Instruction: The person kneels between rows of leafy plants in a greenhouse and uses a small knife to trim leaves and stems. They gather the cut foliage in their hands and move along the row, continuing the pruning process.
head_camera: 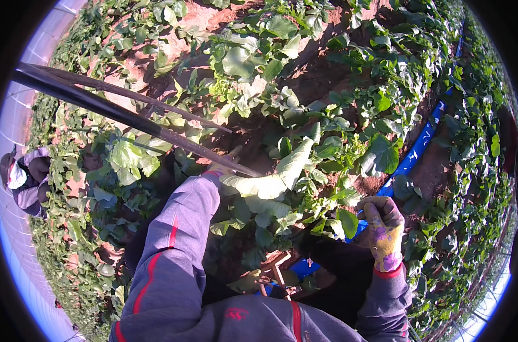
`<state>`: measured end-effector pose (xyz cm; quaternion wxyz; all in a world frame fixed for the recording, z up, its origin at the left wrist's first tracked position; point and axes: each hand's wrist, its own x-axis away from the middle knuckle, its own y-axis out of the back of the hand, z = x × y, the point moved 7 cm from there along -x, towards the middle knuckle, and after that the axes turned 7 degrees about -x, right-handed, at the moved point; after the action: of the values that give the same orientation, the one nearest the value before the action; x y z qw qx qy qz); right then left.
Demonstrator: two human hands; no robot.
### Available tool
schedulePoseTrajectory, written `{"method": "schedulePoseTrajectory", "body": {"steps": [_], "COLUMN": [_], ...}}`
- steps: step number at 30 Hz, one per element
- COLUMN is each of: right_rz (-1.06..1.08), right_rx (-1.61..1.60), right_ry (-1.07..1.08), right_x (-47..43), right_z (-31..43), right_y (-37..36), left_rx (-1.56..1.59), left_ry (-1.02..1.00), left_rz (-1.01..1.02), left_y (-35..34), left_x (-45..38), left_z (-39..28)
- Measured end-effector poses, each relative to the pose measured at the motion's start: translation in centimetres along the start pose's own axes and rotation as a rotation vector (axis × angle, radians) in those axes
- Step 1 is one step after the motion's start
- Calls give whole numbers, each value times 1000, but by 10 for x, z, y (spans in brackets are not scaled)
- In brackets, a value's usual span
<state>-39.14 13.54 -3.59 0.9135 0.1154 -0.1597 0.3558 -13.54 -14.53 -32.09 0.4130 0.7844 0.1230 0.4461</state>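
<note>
My left hand [221, 166], in a yellowish glove, reaches down among broad-leaved plants beside a large pale leaf [267, 184]. A dark pole [156, 130] crosses in front of it, so its fingers are mostly hidden and I cannot tell what they hold. To the right, my right hand [384, 233] is raised in a yellow glove with purple flower prints. Its fingers are curled in against the thumb, with a small blue bit at the fingertips that may be the hose behind. Just beyond it a green leaf [348, 222] hangs over a blue hose [408, 162].
A second dark pole [156, 102] slants in from the upper left. Between my legs is a small wooden frame [277, 273]. Another person [28, 179] crouches at the far left by the plastic greenhouse wall [17, 239]. Bare reddish soil [434, 179] shows between leafy rows.
</note>
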Motion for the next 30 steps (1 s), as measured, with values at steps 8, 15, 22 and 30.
{"method": "schedulePoseTrajectory", "body": {"steps": [8, 15, 22, 30], "right_rz": [24, 41, 25, 28], "right_rx": [-38, -56, 5, 22], "right_ry": [17, 35, 19, 57], "right_x": [3, 5, 4, 2], "right_z": [3, 7, 4, 5], "right_y": [1, -1, -1, -4], "left_rx": [-164, -152, -259, -786], "left_ry": [-34, -31, -34, -138], "left_rz": [32, -71, -15, 0], "left_y": [0, 21, 45, 69], "left_x": [45, 27, -13, 76], "left_z": [33, 22, -15, 28]}}
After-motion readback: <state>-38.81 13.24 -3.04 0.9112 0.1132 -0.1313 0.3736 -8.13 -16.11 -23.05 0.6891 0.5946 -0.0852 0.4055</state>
